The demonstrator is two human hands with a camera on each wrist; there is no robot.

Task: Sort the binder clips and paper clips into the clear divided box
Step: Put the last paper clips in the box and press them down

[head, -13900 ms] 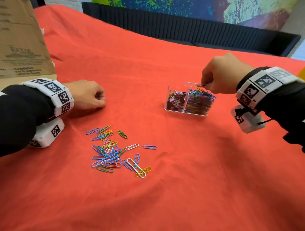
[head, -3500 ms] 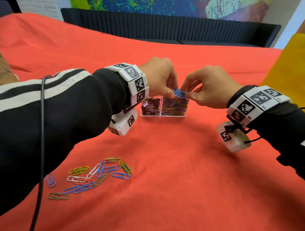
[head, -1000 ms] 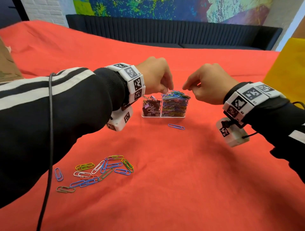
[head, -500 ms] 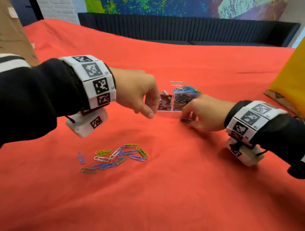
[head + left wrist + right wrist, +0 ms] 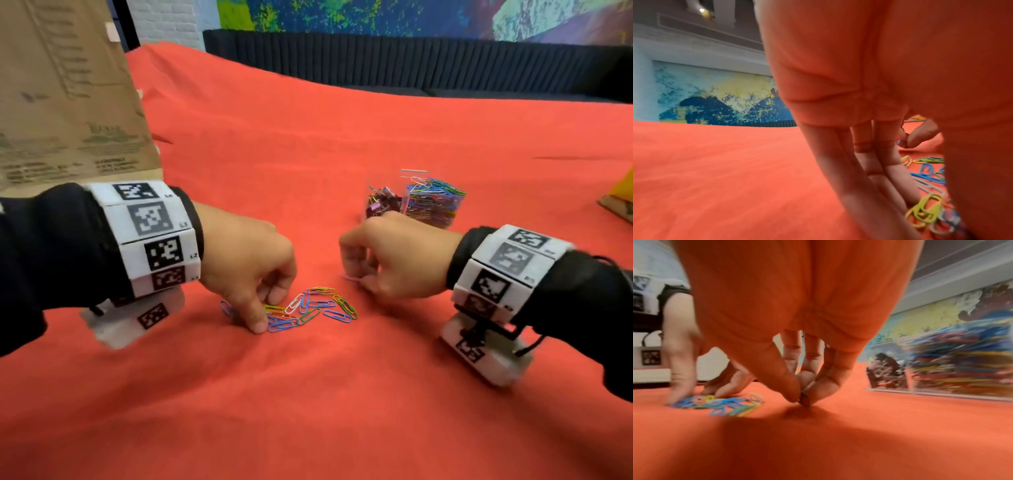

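the loose pile of paper clips is taken as the landmark; it lies on the red cloth, nearest of the task items. the left hand is set on the pile's left edge, fingers pointing down and close together, fingertips pressed onto the clips; whether any clip is actually gripped cannot be told. just right of the pile the right hand is held low, thumb and forefinger narrowed on a single paper clip at the cloth.

judgement on the step: clips are best raked together under the left fingers, then lifted as a small bunch, so that fewer trips are needed. the single clip should be pinched by its flat sides and lifted clear of the cloth before travel.

beyond the pile to the right, the clear divided box stands well apart: binder clips in its left compartment, paper clips heaped above the rim in its right. overfilling is judged the risk; clips should be pressed down on release.

a brown paper bag stands far left of the pile.

against 1.0 s earlier: both hands were at the box then, and a blue clip lay just in front of it; now both are down by the pile and that spot is hidden by the right hand.
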